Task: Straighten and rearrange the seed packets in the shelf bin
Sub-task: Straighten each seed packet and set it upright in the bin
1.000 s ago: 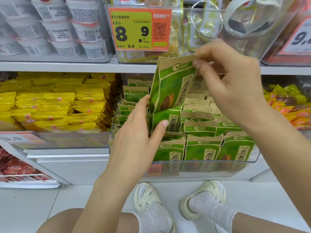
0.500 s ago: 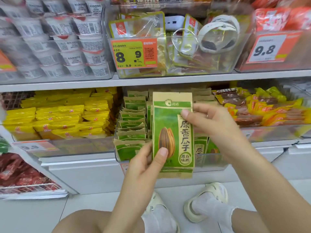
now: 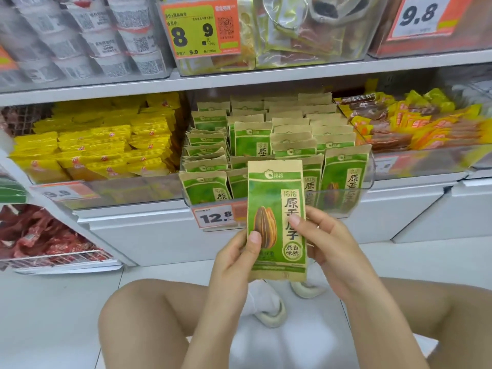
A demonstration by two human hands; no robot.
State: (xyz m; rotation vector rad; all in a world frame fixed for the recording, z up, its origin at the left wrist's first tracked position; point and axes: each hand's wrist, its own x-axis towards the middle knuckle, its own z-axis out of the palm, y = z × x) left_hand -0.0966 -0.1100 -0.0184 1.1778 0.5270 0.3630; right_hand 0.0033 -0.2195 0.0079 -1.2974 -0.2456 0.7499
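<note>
Head view shows us holding one seed packet (image 3: 277, 222) upright in front of the shelf bin (image 3: 279, 194), out of the bin and below its front rim, with both hands on it. Our left hand (image 3: 234, 259) clamps the packet's lower left edge, thumb on the printed face; our right hand (image 3: 327, 243) pinches the right edge, fingertips laid across the lettering. So each grip is closed on the same packet, wrists angled inward, forearms rising from our knees as we crouch. The risk we judge from here: the other seed packets (image 3: 292, 145) beyond our grips stand in loose rows, those up and to the left leaning and crumpled. Pushing this one in carelessly could knock the front row forward over the clear wall, or fold a soft paper top. A one-sided pinch might also let the packet twist and slide in crooked. The gap behind the front row, just above our grips, looks the likely slot.
</note>
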